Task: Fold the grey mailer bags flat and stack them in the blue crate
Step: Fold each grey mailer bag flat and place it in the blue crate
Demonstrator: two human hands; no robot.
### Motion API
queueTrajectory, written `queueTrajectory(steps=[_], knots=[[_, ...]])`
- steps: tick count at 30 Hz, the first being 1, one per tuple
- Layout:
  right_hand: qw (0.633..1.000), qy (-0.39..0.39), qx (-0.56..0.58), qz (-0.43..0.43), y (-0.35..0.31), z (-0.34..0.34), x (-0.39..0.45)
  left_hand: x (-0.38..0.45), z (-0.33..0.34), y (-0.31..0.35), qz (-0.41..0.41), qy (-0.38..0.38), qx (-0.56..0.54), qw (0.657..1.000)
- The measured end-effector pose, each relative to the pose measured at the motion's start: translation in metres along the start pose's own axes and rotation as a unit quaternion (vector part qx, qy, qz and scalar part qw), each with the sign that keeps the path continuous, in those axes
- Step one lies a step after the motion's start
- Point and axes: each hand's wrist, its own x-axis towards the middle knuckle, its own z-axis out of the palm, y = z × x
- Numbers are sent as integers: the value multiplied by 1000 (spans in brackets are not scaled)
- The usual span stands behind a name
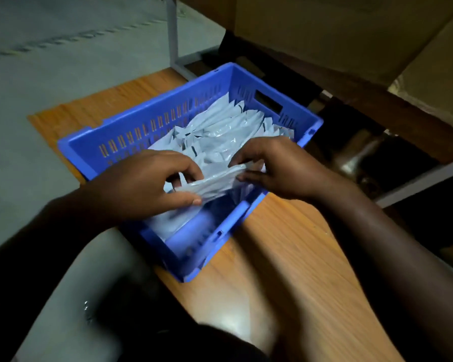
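Many grey mailer bags (225, 131) inside blue crate (141, 121) on wooden table (285, 257)

One blue crate (131, 138), many grey mailer bags (220, 131), two hands.

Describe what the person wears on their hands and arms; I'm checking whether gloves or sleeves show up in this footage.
Neither the left hand nor the right hand wears a glove. No ring, watch or bracelet shows on either. Both forearms are bare as far as the dim picture lets one see; no cuff or sleeve edge is visible. The lower part of the left arm sinks into shadow, so a sleeve higher up cannot be ruled out.
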Motion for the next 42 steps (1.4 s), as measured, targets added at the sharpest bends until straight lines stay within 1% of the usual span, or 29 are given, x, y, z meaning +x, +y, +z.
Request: queueTrajectory(steps=[3,5,6,8,10,12,15,17,19,21,23,25,28,30,32,34,35,39,42], knots=[[992,-116,-20,45,-1,21,28,-1,-1,-26,-36,-106,1,994],[985,-157,-67,33,-5,38,45,-1,-4,-40,-52,-152,6,987],[981,-165,-98,10,-7,46,53,0,-6,-46,-56,-163,9,985],[971,-178,-154,-37,-10,60,68,4,-11,-53,-56,-153,8,987],[960,-194,-191,-60,-12,72,80,12,-16,-59,-49,-124,11,991],[950,-205,-219,-84,-15,84,89,18,-19,-68,-66,-114,38,991],[933,-205,-279,-96,-18,98,97,21,-14,-85,-95,-104,93,986],[926,-178,-315,-109,-17,105,98,19,-8,-94,-120,-71,116,983],[917,-164,-337,-134,-15,113,97,18,-3,-101,-143,-41,117,982],[912,-166,-342,-153,-12,117,94,19,-2,-103,-166,-35,109,979],[915,-189,-321,-158,-11,118,94,21,1,-103,-177,-47,113,977],[916,-200,-314,-150,-17,117,98,23,3,-100,-187,-79,136,970],[897,-196,-383,-106,-29,115,103,25,2,-96,-196,-124,166,959],[897,-189,-394,-75,-32,113,104,26,0,-94,-202,-135,176,954],[902,-192,-377,-92,-30,112,106,26,1,-93,-203,-132,174,954],[893,-196,-385,-124,-30,111,108,25,1,-93,-197,-136,175,955],[893,-200,-385,-123,-30,113,109,25,1,-93,-194,-137,177,955],[916,-176,-350,-85,-26,117,110,25,1,-95,-193,-131,173,957],[945,-168,-275,-52,-15,108,104,24,1,-96,-187,-110,149,965]])
